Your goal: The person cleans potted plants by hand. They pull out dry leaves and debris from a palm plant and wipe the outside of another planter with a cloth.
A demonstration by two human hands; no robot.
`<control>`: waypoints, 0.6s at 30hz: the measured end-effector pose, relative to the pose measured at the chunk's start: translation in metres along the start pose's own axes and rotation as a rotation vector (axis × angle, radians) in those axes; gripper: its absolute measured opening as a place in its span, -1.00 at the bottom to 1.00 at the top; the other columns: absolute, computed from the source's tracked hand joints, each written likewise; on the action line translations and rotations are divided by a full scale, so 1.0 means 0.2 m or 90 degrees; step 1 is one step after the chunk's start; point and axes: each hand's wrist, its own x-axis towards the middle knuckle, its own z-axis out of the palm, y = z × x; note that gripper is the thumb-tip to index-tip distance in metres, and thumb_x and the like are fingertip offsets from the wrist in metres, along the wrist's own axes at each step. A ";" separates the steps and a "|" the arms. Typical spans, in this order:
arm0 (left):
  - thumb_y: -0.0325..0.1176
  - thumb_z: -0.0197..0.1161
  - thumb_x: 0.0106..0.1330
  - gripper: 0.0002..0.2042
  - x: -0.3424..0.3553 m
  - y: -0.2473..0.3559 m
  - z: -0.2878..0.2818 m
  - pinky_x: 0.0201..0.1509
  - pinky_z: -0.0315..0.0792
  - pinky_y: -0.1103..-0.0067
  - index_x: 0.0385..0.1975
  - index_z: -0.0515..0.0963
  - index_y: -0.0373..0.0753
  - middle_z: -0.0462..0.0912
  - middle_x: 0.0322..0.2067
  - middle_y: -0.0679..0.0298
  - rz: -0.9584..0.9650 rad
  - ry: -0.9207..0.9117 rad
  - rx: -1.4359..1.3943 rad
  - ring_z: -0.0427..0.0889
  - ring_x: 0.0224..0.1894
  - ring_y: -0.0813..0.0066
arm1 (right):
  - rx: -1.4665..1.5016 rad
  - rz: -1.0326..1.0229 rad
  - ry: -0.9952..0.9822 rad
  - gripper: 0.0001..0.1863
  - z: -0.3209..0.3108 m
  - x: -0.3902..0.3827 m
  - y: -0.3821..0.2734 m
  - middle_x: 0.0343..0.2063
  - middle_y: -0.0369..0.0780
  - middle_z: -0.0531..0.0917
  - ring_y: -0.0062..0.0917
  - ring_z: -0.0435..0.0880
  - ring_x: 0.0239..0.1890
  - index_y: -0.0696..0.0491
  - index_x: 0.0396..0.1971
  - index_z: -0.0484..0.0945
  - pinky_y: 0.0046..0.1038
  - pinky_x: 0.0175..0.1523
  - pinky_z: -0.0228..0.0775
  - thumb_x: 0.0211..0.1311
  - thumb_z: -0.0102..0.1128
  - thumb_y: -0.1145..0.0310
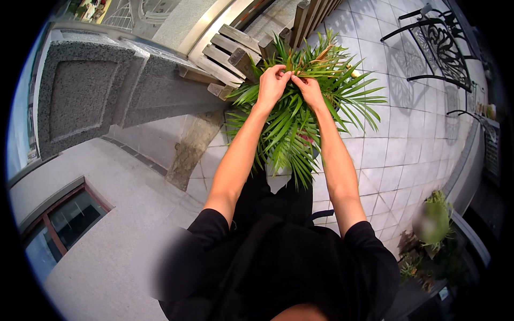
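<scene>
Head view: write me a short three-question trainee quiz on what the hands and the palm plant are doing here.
1. True or false: both hands are among the fronds of the palm plant.
2. Which lies nearest the plant? A) wooden slatted piece B) black metal chair C) window
3. What kind of floor lies under the plant?

Key:
1. True: the left hand and right hand meet at the top of the fronds, fingers pinching leaves.
2. A, just behind the plant.
3. Pale square tiles.
</scene>
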 end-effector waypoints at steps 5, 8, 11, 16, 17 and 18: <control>-0.29 0.20 0.17 -0.75 0.05 0.02 -0.04 -0.42 0.42 0.65 -0.40 0.51 -0.41 0.57 -0.58 0.26 -0.029 -0.081 0.013 0.52 -0.55 0.62 | -0.061 -0.087 -0.060 -0.73 0.00 0.01 0.03 -0.32 -0.32 0.61 -0.64 0.51 -0.26 0.15 -0.23 0.56 -0.54 -0.10 0.32 0.14 0.20 0.30; -0.29 0.20 0.16 -0.75 0.10 0.04 -0.13 -0.43 0.43 0.63 -0.43 0.49 -0.41 0.57 -0.60 0.26 -0.002 -0.145 0.099 0.54 -0.56 0.60 | -0.130 -0.048 -0.082 -0.75 0.01 -0.01 -0.02 -0.38 -0.33 0.61 -0.66 0.49 -0.33 0.15 -0.31 0.57 -0.54 -0.17 0.32 0.15 0.20 0.26; -0.34 0.19 0.10 -0.80 0.15 0.07 -0.23 -0.41 0.47 0.62 -0.48 0.47 -0.40 0.59 -0.58 0.24 0.041 -0.280 0.182 0.60 -0.53 0.55 | -0.076 -0.022 -0.057 -0.72 0.04 -0.06 -0.08 -0.48 -0.36 0.58 -0.70 0.46 -0.39 0.15 -0.40 0.57 -0.53 -0.24 0.31 0.17 0.18 0.20; -0.35 0.21 0.07 -0.75 0.22 0.20 -0.28 -0.31 0.48 0.54 -0.30 0.49 -0.38 0.61 -0.50 0.19 -0.005 -0.489 0.238 0.61 -0.44 0.48 | -0.118 -0.033 -0.158 -0.70 -0.02 -0.05 -0.10 -0.48 -0.34 0.61 -0.70 0.47 -0.40 0.13 -0.43 0.59 -0.58 -0.21 0.30 0.19 0.15 0.16; -0.34 0.21 0.08 -0.73 0.23 0.21 -0.30 -0.29 0.48 0.53 -0.27 0.49 -0.37 0.62 -0.49 0.18 0.057 -0.500 0.288 0.62 -0.42 0.45 | -0.141 -0.031 -0.184 -0.69 -0.02 -0.05 -0.12 -0.47 -0.33 0.61 -0.70 0.47 -0.40 0.13 -0.42 0.59 -0.58 -0.20 0.30 0.20 0.14 0.16; -0.34 0.22 0.09 -0.71 0.25 0.23 -0.29 -0.27 0.48 0.51 -0.23 0.50 -0.36 0.62 -0.47 0.17 0.123 -0.513 0.336 0.62 -0.39 0.42 | -0.139 -0.028 -0.175 -0.69 -0.03 -0.05 -0.11 -0.47 -0.33 0.61 -0.69 0.48 -0.40 0.13 -0.42 0.59 -0.58 -0.20 0.30 0.20 0.13 0.15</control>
